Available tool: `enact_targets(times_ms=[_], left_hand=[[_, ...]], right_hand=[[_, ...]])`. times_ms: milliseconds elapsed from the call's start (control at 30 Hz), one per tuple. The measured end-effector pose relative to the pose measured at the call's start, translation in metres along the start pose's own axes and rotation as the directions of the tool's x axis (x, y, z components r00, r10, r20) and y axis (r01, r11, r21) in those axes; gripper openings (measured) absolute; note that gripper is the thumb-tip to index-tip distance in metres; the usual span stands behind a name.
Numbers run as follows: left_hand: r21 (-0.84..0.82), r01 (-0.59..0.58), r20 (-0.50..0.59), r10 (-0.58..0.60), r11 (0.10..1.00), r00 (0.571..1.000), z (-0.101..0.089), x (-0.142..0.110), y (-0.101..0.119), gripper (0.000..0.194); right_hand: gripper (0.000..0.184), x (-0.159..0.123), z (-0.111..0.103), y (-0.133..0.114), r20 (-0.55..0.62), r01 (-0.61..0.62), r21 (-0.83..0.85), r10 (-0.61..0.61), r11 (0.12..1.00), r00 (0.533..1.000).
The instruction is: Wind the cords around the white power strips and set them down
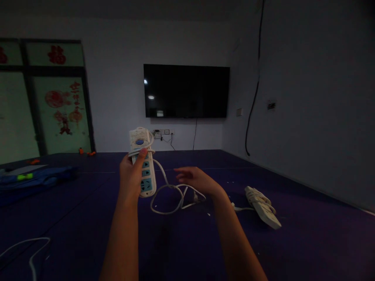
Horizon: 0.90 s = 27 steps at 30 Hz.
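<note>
My left hand (131,173) grips a white power strip (150,171) with blue-green sockets and a blue switch, held upright above the floor. Some of its white cord (161,168) is wound around the upper half, under my thumb. The rest hangs down in loose loops to the right, with what looks like the plug end near the floor. Just above those loops is my right hand (195,178), fingers stretched out and apart; whether it touches the cord I cannot tell. To the right, a second power strip (263,207) lies with its cord wrapped around it.
A dark purple-blue floor (181,249) carries small white scraps. At left lie blue cloth (43,177) and a white cable (39,244); small orange objects (91,153) sit by the door. A television (186,91) hangs on the far wall, and a black cable (252,113) runs down the right wall.
</note>
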<state>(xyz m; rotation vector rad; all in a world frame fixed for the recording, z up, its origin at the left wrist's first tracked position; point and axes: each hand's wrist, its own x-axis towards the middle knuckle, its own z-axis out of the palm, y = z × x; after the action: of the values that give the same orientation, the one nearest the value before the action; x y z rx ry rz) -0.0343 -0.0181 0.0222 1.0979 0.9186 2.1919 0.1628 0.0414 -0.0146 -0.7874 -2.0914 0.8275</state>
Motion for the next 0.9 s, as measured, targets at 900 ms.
enact_targets(times_ms=[900], left_hand=[[-0.013,-0.051,-0.244,0.047,0.999,0.969,-0.02,-0.004,0.033,0.036]], right_hand=[[0.026,0.028,0.043,0.069,-0.344,-0.363,-0.394,0.231,0.844,0.91]])
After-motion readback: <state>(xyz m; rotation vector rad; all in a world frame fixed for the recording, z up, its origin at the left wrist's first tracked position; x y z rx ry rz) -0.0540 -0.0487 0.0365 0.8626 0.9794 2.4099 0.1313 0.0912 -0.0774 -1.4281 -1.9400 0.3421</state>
